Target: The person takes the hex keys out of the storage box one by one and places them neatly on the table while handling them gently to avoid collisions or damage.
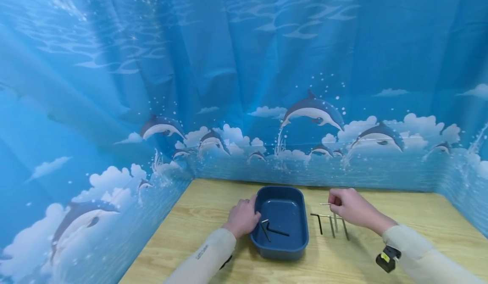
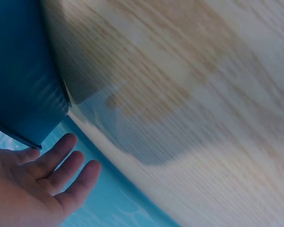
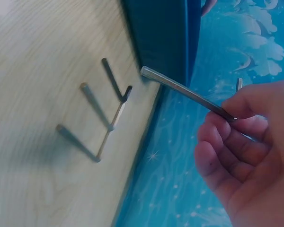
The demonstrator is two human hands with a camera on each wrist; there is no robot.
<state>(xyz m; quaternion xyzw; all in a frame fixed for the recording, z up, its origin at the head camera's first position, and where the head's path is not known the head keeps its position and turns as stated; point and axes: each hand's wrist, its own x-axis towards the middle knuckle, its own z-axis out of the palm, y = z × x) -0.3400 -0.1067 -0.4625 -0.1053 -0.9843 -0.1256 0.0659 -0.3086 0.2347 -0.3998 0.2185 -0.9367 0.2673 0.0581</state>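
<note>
- Head view: wood-grain worktop (image 1: 213, 199), carrying everything, with the right-hand side given to loose keys.
- Blue bin (image 1: 282, 254), its long axis running away from the person, between the two hands.
- Right hand (image 1: 352, 206), to the bin's right and well apart from it – thumb and fingers closed together, pinching one key.
- Left hand (image 1: 242, 217), touching the bin's left rim, outer fingers loosely spread; whether thumb and forefinger pinch the rim, I cannot tell.
- Held L-shaped key (image 3: 187, 93), the thing in hand, right of the bin near its far half and seemingly off the worktop. Its long arm points back toward the person, roughly along the bin's long side – its short arm points left, at the bin. The bin stands between it and the left hand.
- Three more keys just beyond the bin's right wall, near the right hand: a dark key (image 1: 319, 223), then two silver ones (image 1: 332, 226), long arms toward the person.
- Inside the bin, toward its near left, a black key (image 1: 278, 232) and a greyish key (image 1: 265, 232).
</note>
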